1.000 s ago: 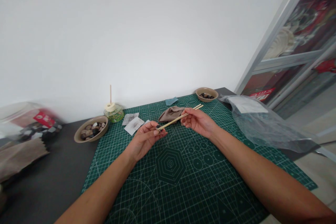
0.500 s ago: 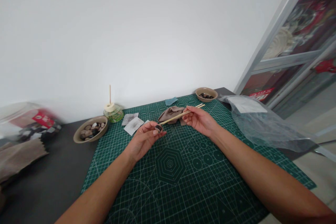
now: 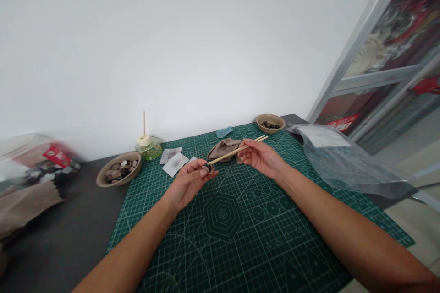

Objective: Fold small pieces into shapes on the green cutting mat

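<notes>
My right hand [image 3: 258,155] holds a pair of wooden chopsticks [image 3: 237,150] that slant down to the left. Their tips meet a small dark pebble [image 3: 207,166] pinched in the fingertips of my left hand [image 3: 189,179]. Both hands hover over a green cutting mat [image 3: 240,219]. A tan bowl of mixed pebbles [image 3: 118,173] sits at the mat's left edge. A smaller tan bowl with dark pebbles [image 3: 270,123] sits at the far right corner.
A crumpled beige cloth [image 3: 223,148], a teal scrap [image 3: 224,132] and white wipes [image 3: 175,163] lie on the mat's far side. A glass diffuser with a stick [image 3: 147,145] stands by the wall. A clear plastic bag [image 3: 343,160] lies right, packages [image 3: 30,178] left.
The chopstick tips have shifted slightly against the pebble at my left fingertips, and my right hand has edged a little. Otherwise the hands stay in place.
</notes>
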The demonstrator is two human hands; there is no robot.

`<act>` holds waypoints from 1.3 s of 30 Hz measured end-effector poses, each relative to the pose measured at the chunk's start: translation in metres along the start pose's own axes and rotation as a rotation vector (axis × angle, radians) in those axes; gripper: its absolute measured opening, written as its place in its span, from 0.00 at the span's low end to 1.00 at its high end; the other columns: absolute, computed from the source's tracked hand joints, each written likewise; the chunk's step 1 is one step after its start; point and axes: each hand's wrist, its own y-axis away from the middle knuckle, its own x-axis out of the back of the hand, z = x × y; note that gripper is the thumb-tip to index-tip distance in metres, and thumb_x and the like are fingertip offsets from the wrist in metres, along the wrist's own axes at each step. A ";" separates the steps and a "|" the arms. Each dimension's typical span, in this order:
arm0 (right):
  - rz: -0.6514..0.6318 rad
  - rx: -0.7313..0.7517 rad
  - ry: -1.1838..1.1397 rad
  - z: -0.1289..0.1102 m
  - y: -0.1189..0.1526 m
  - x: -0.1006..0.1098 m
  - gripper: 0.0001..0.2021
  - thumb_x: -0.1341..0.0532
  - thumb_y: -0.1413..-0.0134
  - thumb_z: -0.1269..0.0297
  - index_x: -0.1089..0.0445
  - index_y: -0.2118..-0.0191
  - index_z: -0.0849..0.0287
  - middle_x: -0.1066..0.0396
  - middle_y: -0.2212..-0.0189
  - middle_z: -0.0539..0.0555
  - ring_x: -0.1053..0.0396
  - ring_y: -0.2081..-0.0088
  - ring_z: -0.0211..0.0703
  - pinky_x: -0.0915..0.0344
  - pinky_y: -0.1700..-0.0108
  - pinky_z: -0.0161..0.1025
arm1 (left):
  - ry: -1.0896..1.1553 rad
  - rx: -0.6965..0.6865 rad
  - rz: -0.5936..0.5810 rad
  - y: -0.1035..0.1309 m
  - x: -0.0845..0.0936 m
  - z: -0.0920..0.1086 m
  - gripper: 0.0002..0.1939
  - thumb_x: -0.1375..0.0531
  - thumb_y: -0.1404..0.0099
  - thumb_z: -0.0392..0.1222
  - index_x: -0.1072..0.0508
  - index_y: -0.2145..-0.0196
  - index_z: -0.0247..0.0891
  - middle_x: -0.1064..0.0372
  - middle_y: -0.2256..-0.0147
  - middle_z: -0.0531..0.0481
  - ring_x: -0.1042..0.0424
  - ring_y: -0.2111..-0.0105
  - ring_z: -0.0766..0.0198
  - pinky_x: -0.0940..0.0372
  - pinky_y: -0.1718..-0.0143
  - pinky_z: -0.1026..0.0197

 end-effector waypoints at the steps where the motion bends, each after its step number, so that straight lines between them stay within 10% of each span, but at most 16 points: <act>1: 0.006 0.004 -0.006 0.000 0.000 0.000 0.09 0.40 0.45 0.67 0.26 0.71 0.66 0.24 0.78 0.55 0.27 0.78 0.35 0.30 0.77 0.26 | -0.002 -0.002 -0.004 0.000 0.000 0.000 0.08 0.32 0.51 0.33 0.26 0.71 0.33 0.28 0.71 0.50 0.29 0.67 0.64 0.37 0.50 0.54; 39: -0.025 0.030 -0.021 0.001 0.000 0.002 0.08 0.39 0.47 0.66 0.26 0.71 0.66 0.24 0.77 0.55 0.27 0.77 0.36 0.29 0.76 0.26 | -0.006 -0.011 -0.022 0.000 0.000 0.000 0.08 0.32 0.50 0.34 0.26 0.71 0.33 0.27 0.71 0.50 0.29 0.66 0.64 0.37 0.49 0.53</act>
